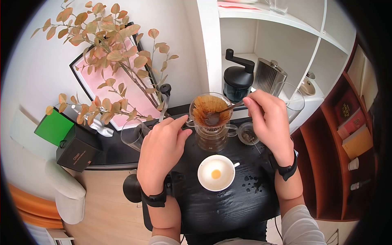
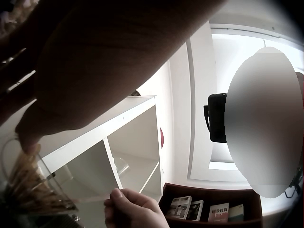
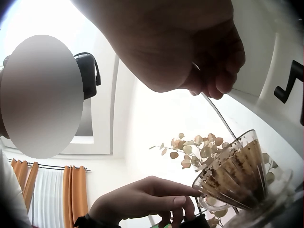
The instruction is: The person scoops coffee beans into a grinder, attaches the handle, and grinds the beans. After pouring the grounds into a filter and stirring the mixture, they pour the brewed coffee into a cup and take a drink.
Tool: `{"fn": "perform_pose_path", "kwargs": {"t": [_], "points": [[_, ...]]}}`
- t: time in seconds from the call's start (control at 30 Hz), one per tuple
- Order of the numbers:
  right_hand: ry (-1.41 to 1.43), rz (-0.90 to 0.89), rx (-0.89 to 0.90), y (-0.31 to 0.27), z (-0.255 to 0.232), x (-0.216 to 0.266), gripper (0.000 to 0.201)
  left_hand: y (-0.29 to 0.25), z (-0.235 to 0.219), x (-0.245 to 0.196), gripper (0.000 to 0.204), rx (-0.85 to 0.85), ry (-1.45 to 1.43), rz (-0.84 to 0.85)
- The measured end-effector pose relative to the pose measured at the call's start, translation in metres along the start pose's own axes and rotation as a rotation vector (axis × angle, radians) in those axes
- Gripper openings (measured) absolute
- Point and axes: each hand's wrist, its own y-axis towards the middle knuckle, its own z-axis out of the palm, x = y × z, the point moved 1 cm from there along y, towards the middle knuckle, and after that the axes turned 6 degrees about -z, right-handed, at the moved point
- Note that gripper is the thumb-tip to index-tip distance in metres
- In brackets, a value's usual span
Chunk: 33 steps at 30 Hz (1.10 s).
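In the head view a clear glass coffee dripper (image 1: pixel 226 98) with brown coffee grounds stuck to its sides sits on a glass coffee server (image 1: pixel 211 143). My right hand (image 1: pixel 267 118) pinches the handle of a metal spoon (image 1: pixel 232 107), whose bowl dips into the grounds. At the dripper's left side, my left hand (image 1: pixel 165 143) rests its extended index fingertip at the rim by the small handle; in the right wrist view the left thumb (image 3: pixel 179 201) stands apart from the glass. A white cup (image 1: pixel 206 175) with a little yellowish liquid stands in front.
A small round glass dish (image 1: pixel 248 132) lies right of the server. Water drops (image 1: pixel 255 184) spot the black table (image 1: pixel 204 208). Empty glasses (image 1: pixel 134 132) stand to either side. Behind are leafy branches (image 1: pixel 122 55), a black hand grinder (image 1: pixel 238 77) and a steel flask (image 1: pixel 269 76).
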Motion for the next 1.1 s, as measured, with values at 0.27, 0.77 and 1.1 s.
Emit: {"fn": "perform_pose_path", "kwargs": {"t": [0.27, 0.77, 1.1], "points": [[-0.054, -0.101, -0.051, 0.001, 0.001, 0.007, 0.013, 0.000, -0.002, -0.002, 0.032, 0.038, -0.003, -0.041], [-0.021, -0.107, 0.007, 0.000, 0.003, 0.007, 0.009, -0.001, -0.003, -0.003, 0.032, 0.035, -0.011, -0.045], [0.068, -0.093, -0.030, 0.000, 0.007, 0.004, 0.007, -0.001, -0.002, -0.001, 0.037, 0.016, -0.011, -0.032]]}}
